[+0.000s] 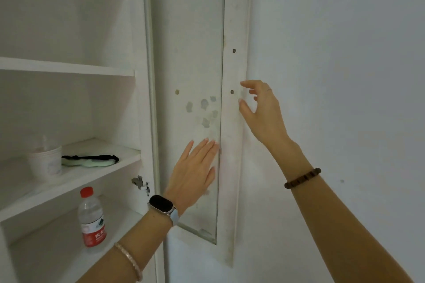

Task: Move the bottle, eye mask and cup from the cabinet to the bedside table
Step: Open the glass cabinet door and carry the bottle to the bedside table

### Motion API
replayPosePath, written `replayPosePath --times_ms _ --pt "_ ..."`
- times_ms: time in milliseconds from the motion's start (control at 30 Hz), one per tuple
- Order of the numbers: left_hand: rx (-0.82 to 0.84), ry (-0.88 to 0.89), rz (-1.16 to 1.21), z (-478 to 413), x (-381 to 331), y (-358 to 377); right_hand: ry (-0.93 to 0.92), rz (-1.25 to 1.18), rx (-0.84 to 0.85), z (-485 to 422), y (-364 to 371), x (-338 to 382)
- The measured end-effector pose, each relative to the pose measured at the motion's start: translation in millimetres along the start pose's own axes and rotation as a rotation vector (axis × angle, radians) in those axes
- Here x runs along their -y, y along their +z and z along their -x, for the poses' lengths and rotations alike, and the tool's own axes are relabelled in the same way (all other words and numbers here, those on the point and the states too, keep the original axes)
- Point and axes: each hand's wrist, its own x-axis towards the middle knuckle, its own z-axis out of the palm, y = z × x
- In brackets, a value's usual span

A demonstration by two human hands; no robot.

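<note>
- The white cabinet (69,69) stands open, its door (190,76) swung out to the right against the wall (345,53).
- The left hand (195,172) lies flat on the door's inner panel, fingers spread and straight, gripping nothing. A dark watch (161,204) sits on that wrist, with a pale bead bracelet (128,259) further down the forearm.
- The right hand (259,110) is at the door's outer edge, fingers loosely curled and apart, holding nothing. A brown bead bracelet (302,178) circles its wrist.
- The cup (46,163), white paper, stands upright on the middle shelf (92,181) at the left.
- The eye mask (89,160), green with a black strap, lies just beside the cup on the same shelf.
- The bottle (92,218), clear with a red cap and red label, stands upright on the shelf below.
- A metal hinge (140,184) shows on the cabinet frame near the left hand.
</note>
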Motion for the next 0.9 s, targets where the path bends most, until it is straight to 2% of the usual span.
replayPosePath --times_ms 233,467,667,900 --pt "-0.072 -0.277 0.064 84.4 45.9 0.2 -0.046 -0.011 0.13 62.3 55.9 5.5" --pt "-0.018 -0.45 -0.019 169.4 84.6 -2.4 -0.03 -0.098 0.334 114.8 131.5 1.8" --pt "0.101 -0.658 -0.095 241.9 103.7 3.5 0.024 -0.239 0.506 146.2 198.2 4.6" --pt "0.144 -0.801 -0.044 287.9 114.1 12.2 0.098 -0.381 0.7 179.8 279.6 24.6"
